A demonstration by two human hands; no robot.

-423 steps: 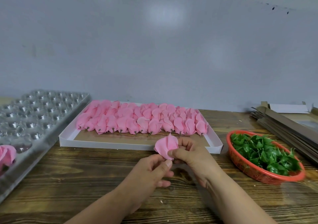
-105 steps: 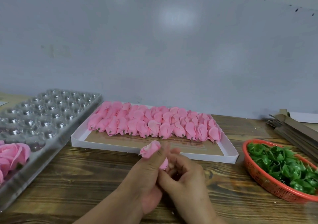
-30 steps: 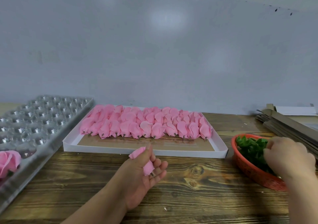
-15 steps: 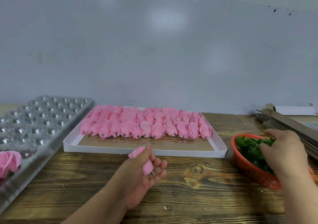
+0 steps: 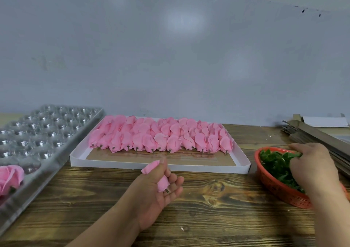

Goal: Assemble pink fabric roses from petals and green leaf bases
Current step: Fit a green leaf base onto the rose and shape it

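Soft pink bud [image 5: 162,183] in left hand [image 5: 157,193] grip; right hand [image 5: 314,168] fingers curled among crinkled green leaves [image 5: 274,163]

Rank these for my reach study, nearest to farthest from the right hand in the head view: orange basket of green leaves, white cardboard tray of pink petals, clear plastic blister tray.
1. Orange basket of green leaves: under the right hand.
2. White cardboard tray of pink petals: centre, to its left.
3. Clear plastic blister tray: far left.

finished rose [image 5: 9,177] cut off by left edge, right hand [image 5: 314,167] fingertips buried in leaves [image 5: 274,163]
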